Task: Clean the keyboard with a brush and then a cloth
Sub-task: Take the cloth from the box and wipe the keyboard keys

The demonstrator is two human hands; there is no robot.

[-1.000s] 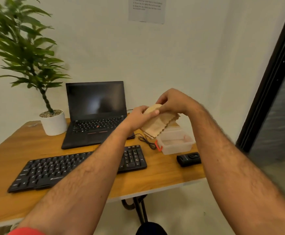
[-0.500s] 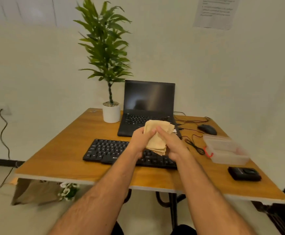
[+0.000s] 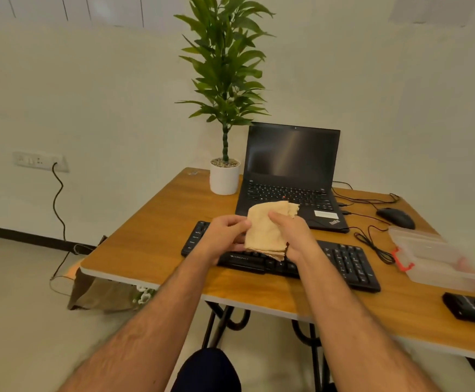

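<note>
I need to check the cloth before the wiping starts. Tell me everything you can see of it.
The cloth is tan and soft-looking, folded into several layers, with a wavy cut edge at its top right corner. It is held up above the black keyboard, not clearly resting on it. The left hand grips its left edge; the right hand holds its right side, thumb across the front. Its lower layers hang loose, and one looks slightly darker there.

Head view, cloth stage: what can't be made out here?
- Keyboard: its middle keys are hidden behind the left hand, right hand and folded beige cloth.
- Brush: not identifiable; the clear plastic container is motion-blurred, contents unreadable.
- Black device: cut off by the right edge.
- Wall paper: cut off by the top edge, text blurred.
</note>
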